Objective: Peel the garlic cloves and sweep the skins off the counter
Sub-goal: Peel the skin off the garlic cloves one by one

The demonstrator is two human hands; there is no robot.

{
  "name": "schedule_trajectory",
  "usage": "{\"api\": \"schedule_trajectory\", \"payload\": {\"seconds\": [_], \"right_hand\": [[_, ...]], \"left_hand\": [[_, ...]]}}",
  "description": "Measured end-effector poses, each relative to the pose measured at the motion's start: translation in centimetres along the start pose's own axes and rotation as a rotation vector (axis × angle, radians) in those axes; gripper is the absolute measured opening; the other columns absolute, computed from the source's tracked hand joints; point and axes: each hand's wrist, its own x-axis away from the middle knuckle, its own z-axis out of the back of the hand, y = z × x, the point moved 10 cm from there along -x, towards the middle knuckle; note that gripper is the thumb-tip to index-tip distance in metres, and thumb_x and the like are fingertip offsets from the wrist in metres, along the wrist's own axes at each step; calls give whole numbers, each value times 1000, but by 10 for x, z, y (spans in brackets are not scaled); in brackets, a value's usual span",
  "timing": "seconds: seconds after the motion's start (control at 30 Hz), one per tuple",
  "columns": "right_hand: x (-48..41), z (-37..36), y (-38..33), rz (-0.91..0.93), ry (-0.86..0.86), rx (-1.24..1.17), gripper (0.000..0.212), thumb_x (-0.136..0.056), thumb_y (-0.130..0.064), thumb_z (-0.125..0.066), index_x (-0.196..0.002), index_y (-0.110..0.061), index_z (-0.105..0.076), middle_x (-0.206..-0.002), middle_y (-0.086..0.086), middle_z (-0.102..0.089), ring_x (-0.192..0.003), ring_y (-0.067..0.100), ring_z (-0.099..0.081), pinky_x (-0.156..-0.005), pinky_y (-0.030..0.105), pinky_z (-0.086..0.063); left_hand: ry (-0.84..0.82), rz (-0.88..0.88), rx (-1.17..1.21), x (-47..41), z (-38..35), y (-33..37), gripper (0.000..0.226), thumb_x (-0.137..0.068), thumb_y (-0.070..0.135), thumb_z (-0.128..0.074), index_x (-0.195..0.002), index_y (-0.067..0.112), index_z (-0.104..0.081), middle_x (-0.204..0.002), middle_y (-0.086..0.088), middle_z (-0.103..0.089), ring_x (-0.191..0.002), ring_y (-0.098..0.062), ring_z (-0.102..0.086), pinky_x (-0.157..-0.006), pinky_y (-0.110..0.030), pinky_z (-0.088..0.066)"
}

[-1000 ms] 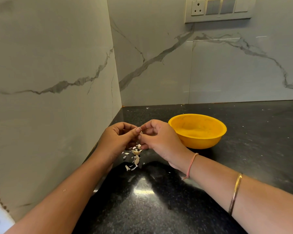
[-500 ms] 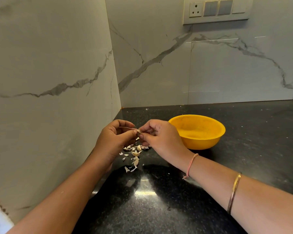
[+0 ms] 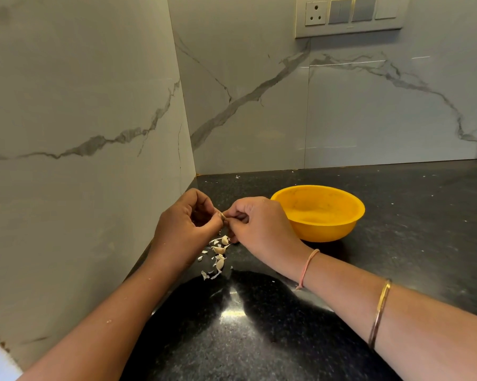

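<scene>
Both hands meet just above the black counter [image 3: 259, 339] near the corner. My left hand [image 3: 185, 229] and my right hand [image 3: 259, 226] pinch a small garlic clove [image 3: 224, 215] between their fingertips; most of the clove is hidden by the fingers. Below the hands lies a loose heap of garlic cloves and pale skins [image 3: 218, 257] on the counter. A yellow bowl [image 3: 318, 213] stands just right of my right hand.
Marble walls [image 3: 80, 133] close off the left side and the back, meeting in a corner behind the hands. A switch and socket panel [image 3: 350, 16] sits high on the back wall. A few skin flecks [image 3: 237, 176] lie by the back wall.
The hands have stayed together over the heap, lifting slightly while the fingers work on the clove. More of the skin heap shows below them.
</scene>
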Motion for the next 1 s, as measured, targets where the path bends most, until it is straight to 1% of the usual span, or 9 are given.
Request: {"api": "schedule_trajectory", "payload": {"seconds": [0.17, 0.23, 0.37, 0.43, 0.63, 0.77, 0.83, 0.93, 1.0], "right_hand": [[2, -2, -6, 29, 9, 64, 14, -87, -8, -61, -97, -6, -72, -91, 8, -71, -81, 16, -65, -69, 21, -52], [3, -3, -5, 15, 20, 55, 14, -87, -7, -62, -96, -5, -72, -91, 9, -71, -81, 16, -65, -69, 23, -53], [5, -3, -4, -2, 28, 41, 12, -86, -7, -62, -93, -5, -72, -88, 10, -71, -79, 16, -65, -66, 22, -52], [5, -3, -3, -8, 28, 26, 12, -86, -6, -62, -92, -5, -72, -87, 9, -71, -77, 16, -64, -65, 21, -52], [7, -4, -4, -13, 41, -1, 10, -85, -5, -63, -91, -5, -72, -86, 9, -71, -76, 14, -63, -66, 21, -53], [6, -4, -7, 1, 62, -23, 10, -85, -5, -63, -89, -5, -72, -82, 9, -71, -73, 15, -65, -64, 24, -54], [4, -4, -3, -19, 71, -95, 9, -85, -5, -64, -89, -5, -72, -80, 9, -71, -70, 16, -67, -64, 28, -57], [3, -10, 9, -139, 18, -371, 8, -85, 0, -63, -88, -3, -70, -77, 8, -69, -67, 19, -70, -67, 39, -60], [4, -13, 13, -209, -24, -522, 10, -86, 3, -61, -87, -4, -68, -74, 6, -67, -65, 17, -69, -68, 37, -60]], "left_hand": [[27, 19, 11, 2, -2, -3, 24, -78, 6, -65, -74, 17, -44, -71, -5, -65, -57, -2, -54, -53, -11, -41], [42, 39, 17, 1, -4, -7, 26, -77, 5, -64, -73, 15, -41, -73, -11, -65, -61, -6, -55, -54, -14, -41], [58, 109, 87, 0, -6, -17, 34, -78, 2, -62, -69, 18, -34, -81, -31, -59, -68, -21, -51, -59, -31, -40], [58, 136, 132, 0, -7, -19, 35, -77, 0, -61, -68, 18, -33, -80, -33, -56, -69, -22, -50, -61, -32, -39], [51, 218, 251, 3, -10, -25, 36, -77, 0, -60, -67, 19, -31, -66, -5, -42, -68, -19, -42, -61, -28, -38], [46, 296, 407, 4, -13, -31, 36, -79, -5, -57, -69, 18, -31, -62, 0, -37, -64, -18, -41, -65, -31, -43], [37, 332, 512, 3, -14, -32, 34, -82, -7, -54, -70, 17, -34, -62, -2, -42, -59, -15, -49, -64, -29, -48], [14, 375, 660, 2, -18, -33, 31, -84, -9, -52, -73, 16, -37, -72, -12, -51, -64, -19, -56, -73, -36, -50], [13, 376, 680, 2, -18, -31, 25, -84, -9, -52, -77, 14, -44, -77, -13, -54, -65, -18, -57, -73, -34, -51]]}}
